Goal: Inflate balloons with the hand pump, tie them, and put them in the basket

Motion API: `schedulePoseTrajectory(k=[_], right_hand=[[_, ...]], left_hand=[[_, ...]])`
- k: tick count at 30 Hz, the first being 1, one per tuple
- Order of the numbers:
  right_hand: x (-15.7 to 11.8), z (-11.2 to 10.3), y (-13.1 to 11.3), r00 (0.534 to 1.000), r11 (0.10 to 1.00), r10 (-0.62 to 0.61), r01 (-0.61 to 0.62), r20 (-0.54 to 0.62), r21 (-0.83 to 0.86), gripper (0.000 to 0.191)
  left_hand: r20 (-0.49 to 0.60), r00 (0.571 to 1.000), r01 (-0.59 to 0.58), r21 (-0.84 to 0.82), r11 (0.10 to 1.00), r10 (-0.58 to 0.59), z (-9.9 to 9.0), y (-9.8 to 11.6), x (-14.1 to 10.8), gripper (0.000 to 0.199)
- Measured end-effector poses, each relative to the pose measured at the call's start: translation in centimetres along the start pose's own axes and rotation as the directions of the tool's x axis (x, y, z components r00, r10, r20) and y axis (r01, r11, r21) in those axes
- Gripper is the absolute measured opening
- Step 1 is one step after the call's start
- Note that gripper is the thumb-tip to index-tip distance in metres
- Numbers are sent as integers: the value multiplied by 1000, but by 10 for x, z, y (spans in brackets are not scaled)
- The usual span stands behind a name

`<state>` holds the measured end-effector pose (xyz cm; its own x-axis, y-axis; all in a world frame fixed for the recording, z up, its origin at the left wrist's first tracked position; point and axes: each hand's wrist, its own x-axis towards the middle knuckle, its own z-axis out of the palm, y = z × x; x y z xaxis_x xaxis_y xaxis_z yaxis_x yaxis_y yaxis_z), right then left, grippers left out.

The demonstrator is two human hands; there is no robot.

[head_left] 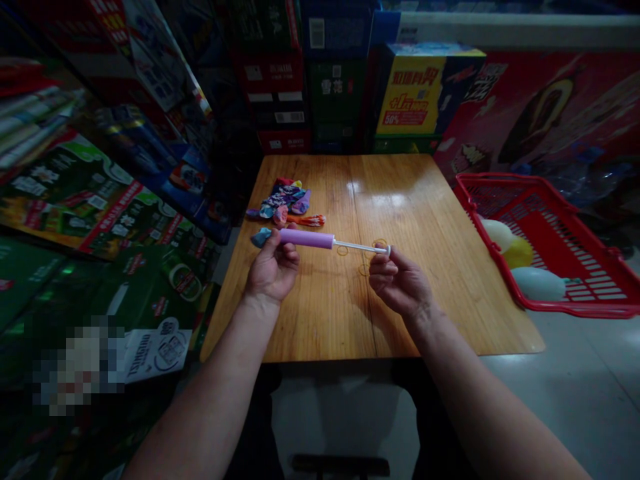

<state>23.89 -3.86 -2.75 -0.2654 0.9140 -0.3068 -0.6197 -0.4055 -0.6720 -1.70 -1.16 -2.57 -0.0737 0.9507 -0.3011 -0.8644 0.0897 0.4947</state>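
Above the wooden table [320, 320] I hold a balloon pump [307, 239] level, its purple barrel to the left and its white rod drawn out to the right. My left hand [273, 270] is closed round the barrel's left end, where a small limp blue balloon [261, 237] sits at the tip. At the other end, the fingers of my right hand [400, 280] pinch the white handle [387, 250]. Just beyond the pump lies a pile of uninflated patterned balloons [287, 199]. Several thin yellow rubber bands [365, 269] lie on the tabletop under the rod.
To the right stands a red plastic basket [555, 309] holding several inflated balloons [537, 283]. Stacked drink cartons [335, 93] rise behind the table, beside a yellow and blue box [410, 93]. Green beer cartons [145, 287] crowd the left side.
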Motion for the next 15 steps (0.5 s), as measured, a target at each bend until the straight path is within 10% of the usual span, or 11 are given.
schedulePoseTrajectory(k=[7, 15], right_hand=[[2, 1, 2, 999, 986, -19, 11, 45, 167, 5], [10, 10, 22, 997, 971, -1, -17, 74, 240, 8]], left_hand=[[11, 1000, -5, -26, 1000, 5, -3, 2, 7, 6], [116, 990, 75, 79, 994, -84, 2, -48, -19, 10]])
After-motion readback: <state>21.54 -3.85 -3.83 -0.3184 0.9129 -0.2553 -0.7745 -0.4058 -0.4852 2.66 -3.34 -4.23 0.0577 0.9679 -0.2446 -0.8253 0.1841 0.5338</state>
